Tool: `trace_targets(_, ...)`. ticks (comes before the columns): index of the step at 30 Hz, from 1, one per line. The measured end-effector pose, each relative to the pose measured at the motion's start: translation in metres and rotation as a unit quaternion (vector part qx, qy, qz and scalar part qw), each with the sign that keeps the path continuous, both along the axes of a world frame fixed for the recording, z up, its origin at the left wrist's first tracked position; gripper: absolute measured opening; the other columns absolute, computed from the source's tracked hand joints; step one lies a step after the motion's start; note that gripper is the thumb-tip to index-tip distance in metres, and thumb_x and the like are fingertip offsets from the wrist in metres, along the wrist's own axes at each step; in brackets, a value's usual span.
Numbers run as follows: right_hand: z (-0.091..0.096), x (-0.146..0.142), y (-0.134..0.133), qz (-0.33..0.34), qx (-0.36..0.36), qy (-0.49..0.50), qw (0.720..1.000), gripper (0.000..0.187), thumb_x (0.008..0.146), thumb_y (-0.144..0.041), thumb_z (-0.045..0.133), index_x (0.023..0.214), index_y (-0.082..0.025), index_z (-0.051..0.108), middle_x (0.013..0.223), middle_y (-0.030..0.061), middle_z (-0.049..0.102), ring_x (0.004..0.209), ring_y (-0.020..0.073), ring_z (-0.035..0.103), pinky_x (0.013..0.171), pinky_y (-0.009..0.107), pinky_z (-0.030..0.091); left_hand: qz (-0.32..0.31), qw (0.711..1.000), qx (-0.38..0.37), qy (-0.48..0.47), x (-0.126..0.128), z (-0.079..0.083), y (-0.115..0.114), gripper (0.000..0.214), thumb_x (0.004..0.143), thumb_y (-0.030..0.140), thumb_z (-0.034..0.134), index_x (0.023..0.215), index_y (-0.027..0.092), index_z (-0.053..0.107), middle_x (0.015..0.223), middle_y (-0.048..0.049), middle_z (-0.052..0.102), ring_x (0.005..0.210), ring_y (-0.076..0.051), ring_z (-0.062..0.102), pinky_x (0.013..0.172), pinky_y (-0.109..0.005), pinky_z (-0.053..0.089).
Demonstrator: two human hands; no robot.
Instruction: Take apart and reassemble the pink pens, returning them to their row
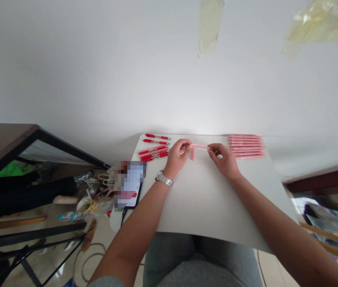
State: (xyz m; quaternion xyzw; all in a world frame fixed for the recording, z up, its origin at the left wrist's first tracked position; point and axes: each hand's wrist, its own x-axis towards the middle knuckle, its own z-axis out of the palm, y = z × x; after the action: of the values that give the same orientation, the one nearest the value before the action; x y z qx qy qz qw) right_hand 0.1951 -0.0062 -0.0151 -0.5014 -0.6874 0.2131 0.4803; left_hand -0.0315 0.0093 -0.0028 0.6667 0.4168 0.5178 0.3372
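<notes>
Over the far part of the white table, a slim pink pen lies nearly level between my two hands. My left hand, with a metal watch on the wrist, pinches its left end. The fingertips of my right hand are closed on the right end. Just below the pen, beside my left fingers, is a short pink piece like a pen cap; whether it touches the table or the fingers I cannot tell. Several red pens lie left of my left hand. Several pink pens are lined up right of my right hand.
A phone, partly blurred out, lies at the table's left edge with a cable attached. The white wall rises directly behind the table. On the floor at left are a cup, a bottle and cables. A dark desk stands further left.
</notes>
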Motion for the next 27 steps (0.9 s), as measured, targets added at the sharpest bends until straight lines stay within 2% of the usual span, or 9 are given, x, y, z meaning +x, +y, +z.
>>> trace_targets(7, -0.0040, 0.0020, 0.0016, 0.003, -0.055, 0.063, 0.997, 0.036, 0.095, -0.053, 0.067, 0.115, -0.022, 0.072, 0.100, 0.0068, 0.080, 0.091, 0.0226, 0.078, 0.087, 0.041, 0.064, 0.020, 0.995, 0.053, 0.086, -0.0040, 0.0065, -0.0014, 0.016, 0.103, 0.033, 0.060, 0.110, 0.022, 0.069, 0.110, -0.0073, 0.070, 0.099, -0.017, 0.069, 0.090, -0.032, 0.061)
trace_targets(16, -0.0031, 0.0028, 0.0017, -0.004, -0.075, 0.143, 0.987, 0.040, 0.093, -0.056, 0.071, 0.112, -0.022, 0.072, 0.095, 0.0072, 0.080, 0.090, 0.0224, 0.079, 0.084, 0.039, 0.066, 0.018, 0.985, 0.078, 0.150, -0.0027, 0.0040, -0.0013, 0.008, 0.099, 0.021, 0.064, 0.106, 0.022, 0.069, 0.102, -0.0034, 0.071, 0.090, -0.014, 0.068, 0.086, -0.029, 0.059)
trace_targets(27, -0.0034, 0.0026, 0.0024, -0.007, -0.087, 0.200, 0.976, 0.042, 0.086, -0.057, 0.078, 0.108, -0.021, 0.071, 0.092, 0.0062, 0.080, 0.085, 0.0225, 0.080, 0.082, 0.040, 0.067, 0.007, 0.979, 0.091, 0.184, 0.0008, 0.0071, -0.0035, 0.011, 0.096, 0.016, 0.068, 0.106, 0.022, 0.070, 0.096, -0.0019, 0.070, 0.088, -0.015, 0.067, 0.085, -0.029, 0.057)
